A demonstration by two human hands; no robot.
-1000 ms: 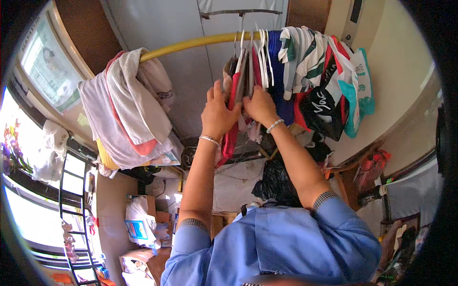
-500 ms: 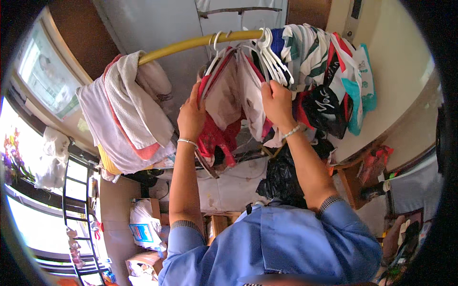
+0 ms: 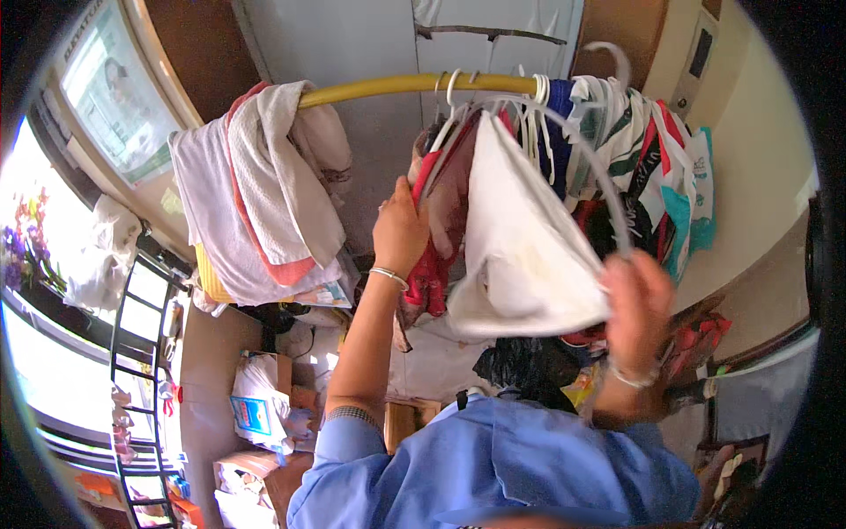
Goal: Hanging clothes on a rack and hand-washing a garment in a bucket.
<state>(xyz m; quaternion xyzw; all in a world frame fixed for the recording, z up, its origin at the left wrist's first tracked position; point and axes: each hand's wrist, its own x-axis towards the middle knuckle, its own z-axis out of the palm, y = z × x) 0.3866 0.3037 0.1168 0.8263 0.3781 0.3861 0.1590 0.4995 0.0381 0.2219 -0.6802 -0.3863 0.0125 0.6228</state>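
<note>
My right hand [image 3: 636,309], blurred by motion, is closed on the lower end of a white plastic hanger [image 3: 606,172]. The hanger is off the rail, its hook tilted up at the right. A white cloth [image 3: 533,251], faintly stained, hangs from it in a triangle. My left hand [image 3: 401,234] grips the near edge of a red garment [image 3: 430,286] on a hanger that still hangs from the yellow rail [image 3: 388,88]. Beside that is a dusty-pink cloth [image 3: 451,212], partly behind the white one.
Towels [image 3: 264,194] drape over the rail's left end. Several bare white hangers [image 3: 533,132] and striped clothes [image 3: 608,123] crowd its right side, with bags beyond. Below lie a black plastic bag [image 3: 520,366] and boxes. A black metal rack [image 3: 137,370] stands by the bright window at left.
My right hand has lifted a hanger with the white cloth off the rail and brought it right and toward me. My left hand stays at the red garment. The view has shifted slightly.
</note>
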